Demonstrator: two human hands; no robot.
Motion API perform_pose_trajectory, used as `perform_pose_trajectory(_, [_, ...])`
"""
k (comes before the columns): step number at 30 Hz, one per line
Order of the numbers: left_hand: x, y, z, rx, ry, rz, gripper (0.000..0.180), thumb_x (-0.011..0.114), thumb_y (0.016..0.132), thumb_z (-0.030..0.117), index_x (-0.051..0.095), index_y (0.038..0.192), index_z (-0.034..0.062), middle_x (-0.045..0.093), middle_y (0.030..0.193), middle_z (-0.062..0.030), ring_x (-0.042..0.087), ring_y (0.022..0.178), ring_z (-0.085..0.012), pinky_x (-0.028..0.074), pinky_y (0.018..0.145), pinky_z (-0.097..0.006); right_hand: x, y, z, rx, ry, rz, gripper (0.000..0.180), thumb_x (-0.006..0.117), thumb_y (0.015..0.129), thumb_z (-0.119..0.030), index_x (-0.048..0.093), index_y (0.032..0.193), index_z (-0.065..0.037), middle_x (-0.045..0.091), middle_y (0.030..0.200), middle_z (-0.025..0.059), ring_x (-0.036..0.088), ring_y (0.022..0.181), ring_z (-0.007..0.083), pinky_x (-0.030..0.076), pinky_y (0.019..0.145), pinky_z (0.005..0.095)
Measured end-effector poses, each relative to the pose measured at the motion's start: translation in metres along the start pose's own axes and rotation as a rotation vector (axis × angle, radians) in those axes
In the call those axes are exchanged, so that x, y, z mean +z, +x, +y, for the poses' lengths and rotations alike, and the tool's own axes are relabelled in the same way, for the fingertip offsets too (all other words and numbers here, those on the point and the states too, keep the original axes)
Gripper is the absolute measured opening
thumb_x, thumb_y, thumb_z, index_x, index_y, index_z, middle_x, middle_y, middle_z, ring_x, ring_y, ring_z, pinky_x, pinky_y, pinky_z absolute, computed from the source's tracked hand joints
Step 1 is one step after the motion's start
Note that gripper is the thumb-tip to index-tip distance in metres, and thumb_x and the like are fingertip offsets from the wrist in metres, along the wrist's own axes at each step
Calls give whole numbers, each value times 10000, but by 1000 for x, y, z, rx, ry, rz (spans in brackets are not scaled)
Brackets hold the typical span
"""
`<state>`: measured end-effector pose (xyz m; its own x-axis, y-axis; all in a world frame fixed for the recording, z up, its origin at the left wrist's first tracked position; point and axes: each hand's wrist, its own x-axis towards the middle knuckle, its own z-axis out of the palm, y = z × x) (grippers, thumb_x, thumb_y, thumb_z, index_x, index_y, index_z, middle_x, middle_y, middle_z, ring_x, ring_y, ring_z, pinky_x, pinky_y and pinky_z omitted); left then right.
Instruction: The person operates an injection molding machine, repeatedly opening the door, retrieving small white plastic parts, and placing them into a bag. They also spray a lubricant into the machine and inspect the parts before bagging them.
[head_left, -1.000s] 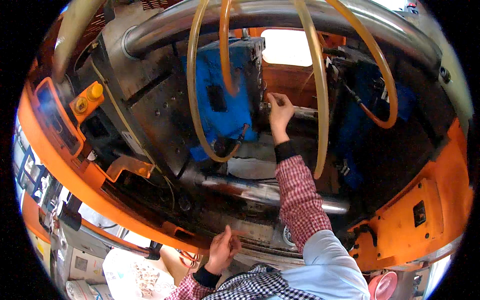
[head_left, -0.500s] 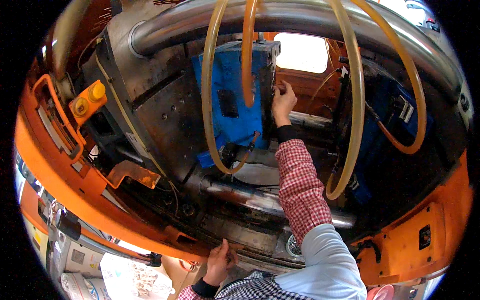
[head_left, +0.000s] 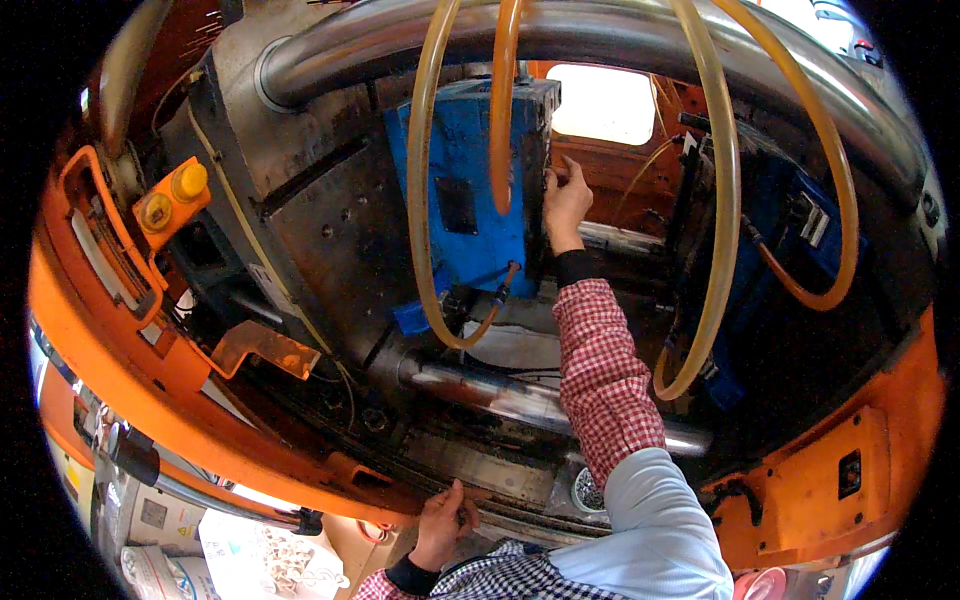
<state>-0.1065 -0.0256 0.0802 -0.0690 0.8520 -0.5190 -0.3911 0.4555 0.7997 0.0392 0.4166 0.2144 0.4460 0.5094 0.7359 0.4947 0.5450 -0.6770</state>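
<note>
My right hand (head_left: 567,207) reaches deep into the machine, its fingers bent in a pinch at the right-hand face of a blue mould block (head_left: 475,240). Whatever lies between those fingertips is too small to make out. A checked sleeve covers that forearm. Low in the view, my left hand (head_left: 440,528) is by the front edge of the orange machine frame (head_left: 290,465). Its fingers are curled, and a small dark spot shows among them that I cannot identify.
Yellowish hoses (head_left: 725,200) loop down in front of the mould halves. A second dark and blue mould half (head_left: 790,215) stands at right. Thick steel bars (head_left: 490,390) cross the machine. A bowl of small pieces (head_left: 588,490) sits below my right arm; a bag of pale parts (head_left: 270,560) lies lower left.
The right-hand hoses have swung slightly to the right. My right fingers have shifted a little at the mould face; my left hand has barely moved.
</note>
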Motion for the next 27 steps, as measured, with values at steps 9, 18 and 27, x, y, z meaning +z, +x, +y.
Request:
perform_pose_trajectory(9, [6, -8, -5, 350, 432, 39, 428, 366, 971, 351, 623, 941, 10, 532, 604, -14, 405, 509, -63, 265, 439, -198, -10, -12, -16, -137, -310, -260, 775, 628, 657, 0, 260, 1337, 47, 623, 985, 210, 608, 839, 369, 464, 761, 443])
perform_pose_trajectory(18, [-16, 24, -38, 350, 327, -261, 234, 464, 883, 24, 510, 1092, -69, 594, 1021, -141, 566, 995, -203, 466, 851, -266, -69, -47, -43, 20, 22, -309, 608, 492, 749, 25, 286, 1319, 63, 555, 1139, 235, 537, 1027, 398, 438, 868, 415])
perform_pose_trajectory(27, [58, 54, -63, 778, 822, -444, 164, 492, 892, 53, 558, 1028, -10, 634, 837, -121, 613, 630, -177, 488, 581, -293, -350, -285, -130, -197, -18, -518, 423, 481, 706, 94, 572, 1103, -19, 586, 802, 162, 554, 704, 338, 459, 664, 419])
